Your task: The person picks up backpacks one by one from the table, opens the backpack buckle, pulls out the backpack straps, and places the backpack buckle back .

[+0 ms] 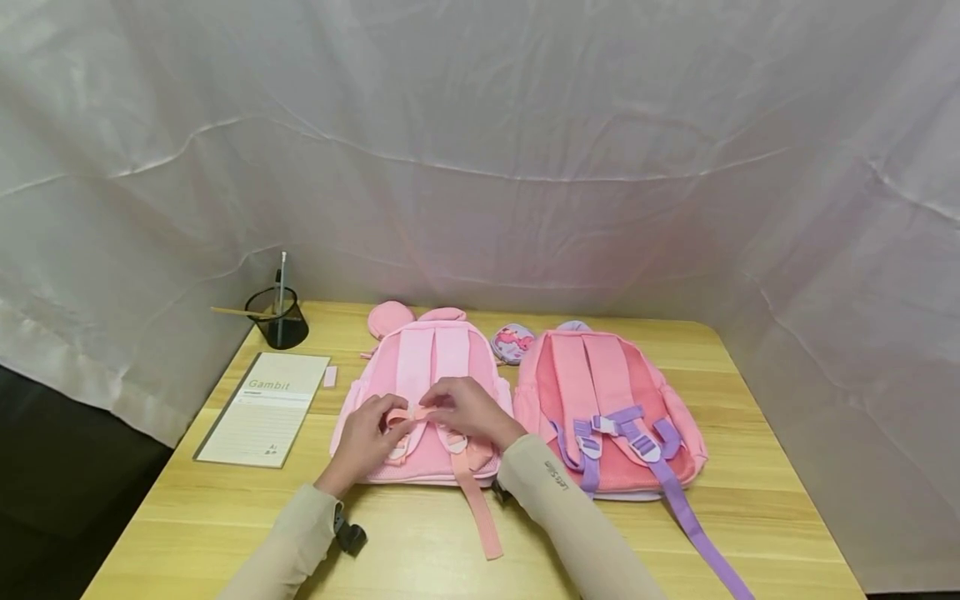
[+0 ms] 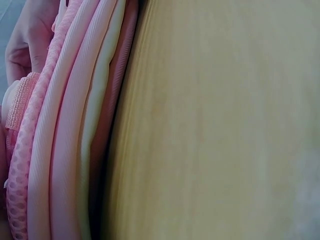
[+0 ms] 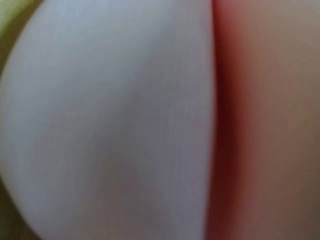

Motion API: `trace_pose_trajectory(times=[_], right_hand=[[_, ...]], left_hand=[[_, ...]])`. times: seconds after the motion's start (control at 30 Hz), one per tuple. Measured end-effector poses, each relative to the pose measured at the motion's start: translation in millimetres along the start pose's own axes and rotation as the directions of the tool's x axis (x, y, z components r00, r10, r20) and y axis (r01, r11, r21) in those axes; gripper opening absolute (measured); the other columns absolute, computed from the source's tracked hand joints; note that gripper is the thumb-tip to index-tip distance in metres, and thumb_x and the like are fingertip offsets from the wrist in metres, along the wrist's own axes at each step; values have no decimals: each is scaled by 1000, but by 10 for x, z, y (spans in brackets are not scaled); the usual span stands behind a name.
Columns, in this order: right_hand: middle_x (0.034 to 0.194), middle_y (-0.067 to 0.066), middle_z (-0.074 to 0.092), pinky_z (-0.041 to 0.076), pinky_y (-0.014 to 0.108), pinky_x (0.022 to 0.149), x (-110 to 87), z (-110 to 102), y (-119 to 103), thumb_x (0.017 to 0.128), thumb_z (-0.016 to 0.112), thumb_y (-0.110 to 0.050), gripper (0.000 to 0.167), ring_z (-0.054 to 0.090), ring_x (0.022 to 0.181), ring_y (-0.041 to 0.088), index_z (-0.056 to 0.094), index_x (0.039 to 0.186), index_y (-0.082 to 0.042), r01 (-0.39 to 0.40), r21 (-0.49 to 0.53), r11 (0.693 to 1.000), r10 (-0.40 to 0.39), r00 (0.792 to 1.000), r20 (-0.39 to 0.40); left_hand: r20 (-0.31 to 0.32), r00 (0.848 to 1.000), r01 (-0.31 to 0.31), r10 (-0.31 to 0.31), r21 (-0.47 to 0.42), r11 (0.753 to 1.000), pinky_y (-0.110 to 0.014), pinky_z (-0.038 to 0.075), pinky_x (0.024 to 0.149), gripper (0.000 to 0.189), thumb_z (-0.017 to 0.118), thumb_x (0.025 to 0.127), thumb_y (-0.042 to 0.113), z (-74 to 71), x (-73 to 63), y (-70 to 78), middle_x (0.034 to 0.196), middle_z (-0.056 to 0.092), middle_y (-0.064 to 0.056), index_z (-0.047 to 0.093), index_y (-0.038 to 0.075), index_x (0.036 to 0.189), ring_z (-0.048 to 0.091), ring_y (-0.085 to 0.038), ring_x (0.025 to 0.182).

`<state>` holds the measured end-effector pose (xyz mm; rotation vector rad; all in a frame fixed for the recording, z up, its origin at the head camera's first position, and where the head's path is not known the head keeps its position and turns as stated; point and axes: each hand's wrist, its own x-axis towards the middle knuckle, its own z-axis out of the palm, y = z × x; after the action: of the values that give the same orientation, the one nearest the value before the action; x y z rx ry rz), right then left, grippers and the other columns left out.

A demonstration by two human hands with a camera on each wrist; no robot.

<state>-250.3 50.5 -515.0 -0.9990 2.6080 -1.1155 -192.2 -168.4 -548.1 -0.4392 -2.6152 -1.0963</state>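
Note:
A light pink backpack (image 1: 435,358) lies on the table with its shoulder straps facing up. Over the lower part of those straps, my left hand (image 1: 367,437) pinches one side of a peach chest strap (image 1: 400,416). My right hand (image 1: 468,408) holds the other side, and a small pale buckle (image 1: 417,412) shows between the fingertips. Its finer details are too small to tell. In the left wrist view, the backpack's layered edge (image 2: 75,115) fills the left side, with a hand (image 2: 37,35) partly behind it. The right wrist view is a blurred close-up of pale fabric (image 3: 110,120).
To the right lies a coral backpack (image 1: 615,358) with purple straps and a buckled chest strap. A notebook (image 1: 262,408), an eraser (image 1: 330,377) and a black mesh pen cup (image 1: 285,329) are on the left. One loose peach strap end (image 1: 480,517) trails toward the front.

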Motion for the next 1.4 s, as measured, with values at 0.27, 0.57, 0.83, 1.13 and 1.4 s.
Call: trace_pose_trajectory(times=[0.27,0.57,0.83,1.13,1.4], right_hand=[[104,0,77,54,26,95,17,55,-62,91,81,-14,20,69,99,11,78,110,-10,24,-2,1000,-24,1000,7],[107,-2,77,53,27,98,7,8,-42,91,81,-16,20,68,103,10,79,111,-12,9,-23,1000,-9,1000,10],[104,0,78,54,24,92,20,37,-37,91,80,-11,17,69,98,10,79,108,-10,50,-14,999,-50,999,9],[103,0,78,55,23,89,22,72,-42,92,79,-12,16,70,94,9,79,108,-10,54,-24,998,-54,998,-9],[106,-1,78,54,25,94,22,79,-27,92,79,-14,17,69,101,10,79,109,-11,34,-27,999,-35,999,-15]], left_hand=[[17,1000,25,-25,-2,1000,-25,43,65,22,82,90,25,-14,-23,16,89,63,4,69,18,106,50,-8,72],[23,1000,21,-21,-1,1000,-26,43,65,24,82,90,24,-16,5,30,89,63,2,70,14,109,50,-9,72],[18,1000,21,-21,-2,1000,-25,41,63,25,84,87,22,-22,5,28,84,60,4,70,15,107,47,-8,70],[21,999,30,-30,0,1000,-25,40,63,26,85,86,23,-30,-7,33,82,57,4,70,17,107,46,-8,69],[19,1000,25,-25,1,1000,-25,40,61,26,85,87,24,-25,4,38,81,57,5,70,16,107,46,-8,68]])
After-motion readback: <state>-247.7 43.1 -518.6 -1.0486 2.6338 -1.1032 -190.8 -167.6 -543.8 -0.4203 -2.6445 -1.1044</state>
